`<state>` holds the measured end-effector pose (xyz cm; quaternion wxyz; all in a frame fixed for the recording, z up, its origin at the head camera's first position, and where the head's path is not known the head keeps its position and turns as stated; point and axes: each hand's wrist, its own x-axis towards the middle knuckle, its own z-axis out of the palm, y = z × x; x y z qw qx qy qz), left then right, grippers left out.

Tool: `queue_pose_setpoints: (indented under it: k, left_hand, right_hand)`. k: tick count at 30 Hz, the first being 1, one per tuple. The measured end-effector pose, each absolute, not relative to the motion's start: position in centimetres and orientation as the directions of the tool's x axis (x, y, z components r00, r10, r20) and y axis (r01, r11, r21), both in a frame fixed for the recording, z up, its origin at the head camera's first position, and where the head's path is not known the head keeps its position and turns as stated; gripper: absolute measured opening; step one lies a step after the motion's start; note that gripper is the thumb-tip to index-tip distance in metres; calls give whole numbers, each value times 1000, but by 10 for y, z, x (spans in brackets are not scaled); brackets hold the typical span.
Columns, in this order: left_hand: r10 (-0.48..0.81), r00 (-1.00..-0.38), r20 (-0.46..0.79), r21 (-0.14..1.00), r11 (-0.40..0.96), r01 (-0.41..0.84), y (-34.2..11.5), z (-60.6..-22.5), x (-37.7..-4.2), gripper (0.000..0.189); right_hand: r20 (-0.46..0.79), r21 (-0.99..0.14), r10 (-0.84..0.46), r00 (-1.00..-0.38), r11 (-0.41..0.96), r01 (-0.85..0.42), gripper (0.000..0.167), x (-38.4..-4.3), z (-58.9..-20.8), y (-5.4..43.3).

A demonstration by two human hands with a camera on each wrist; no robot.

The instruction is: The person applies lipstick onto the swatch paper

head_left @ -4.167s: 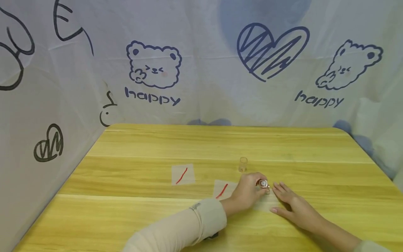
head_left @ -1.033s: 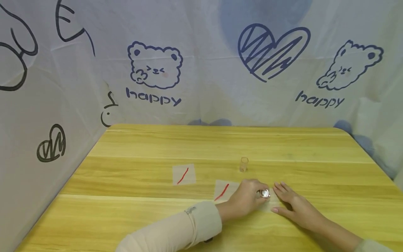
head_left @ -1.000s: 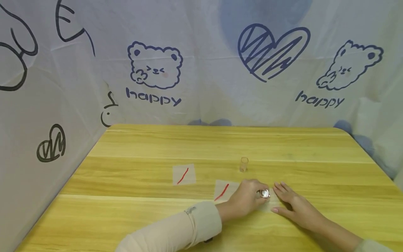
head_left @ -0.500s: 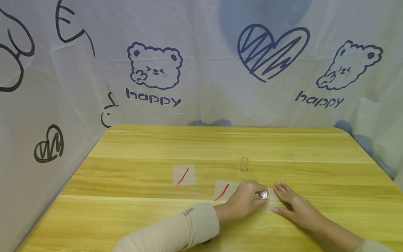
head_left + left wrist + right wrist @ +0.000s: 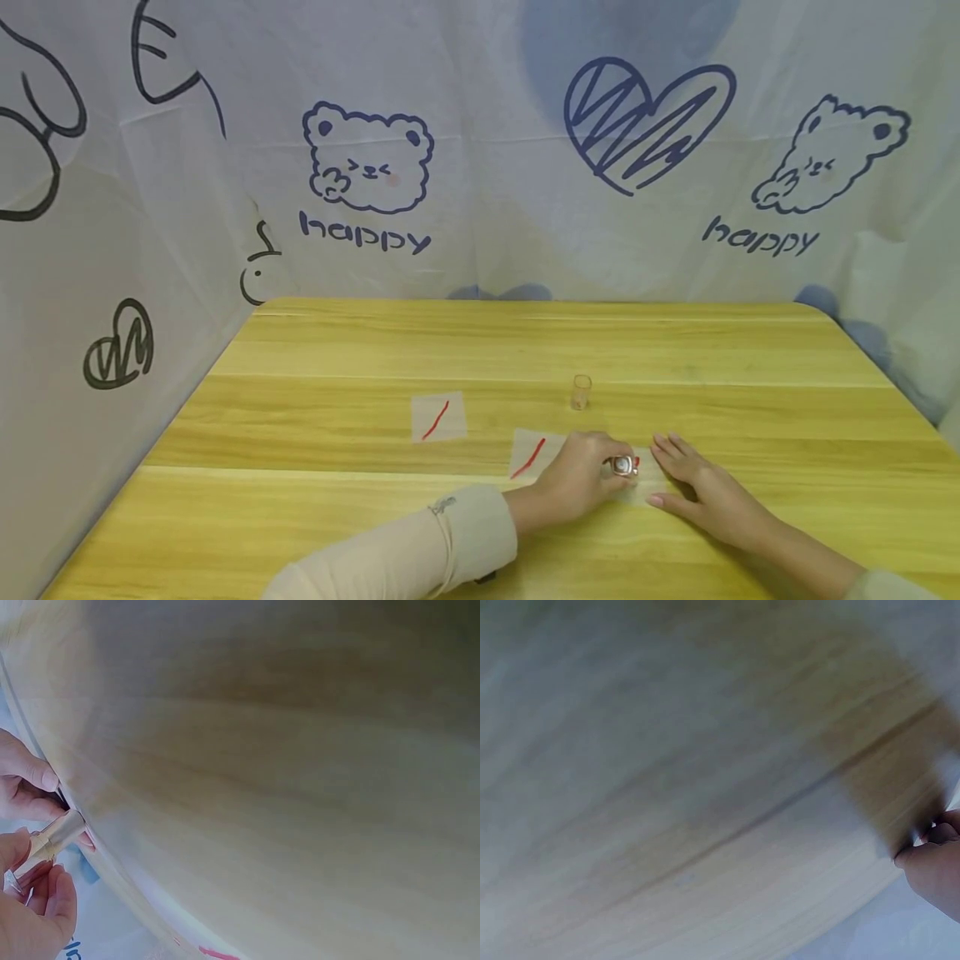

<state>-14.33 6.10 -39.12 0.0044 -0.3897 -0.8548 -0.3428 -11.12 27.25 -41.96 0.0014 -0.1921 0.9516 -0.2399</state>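
My left hand [image 5: 573, 479] pinches a lipstick [image 5: 622, 466] with a squarish, shiny metallic base, held end-up over a pale sheet [image 5: 652, 482]. A small bit of red shows at the right side of the base. In the left wrist view, the silvery lipstick tube [image 5: 67, 827] slants between finger and thumb, its lower end down at the sheet. My right hand [image 5: 708, 496] lies flat beside the sheet, fingers straight and fingertips at its right edge. Only part of a hand [image 5: 934, 859] enters the right wrist view. The left hand hides part of the sheet.
A clear, open-topped little cap [image 5: 581, 392] stands behind the left hand. Two pale sheets, one farther left [image 5: 420, 408] and one by the left wrist [image 5: 521, 458], each bear a slanted red stroke. Printed cloth [image 5: 480, 167] hangs behind the wooden table [image 5: 300, 350].
My left hand has brought the lipstick slightly left and nearer to me over the sheet. Red now shows beside the base. The right hand stays put.
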Motion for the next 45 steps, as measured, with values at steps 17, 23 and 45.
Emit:
queue_pose_setpoints:
  k: [17,23,45]
  left_hand:
    - [659,-706,261,587,472,657,57,-389,-142,19]
    - [663,-705,252,576,483,660,55,-388,-141,18]
    - [678,-666,312,545,447,710,46,-391,-141,12]
  right_hand:
    - [94,-463,-369,-925,806,-369,69,-111,-420,273]
    - [99,-456,-364,-926,811,-368,69,-110,-420,273]
    - [118,-444,-360,-925,815,-374,68,-110,-421,273]
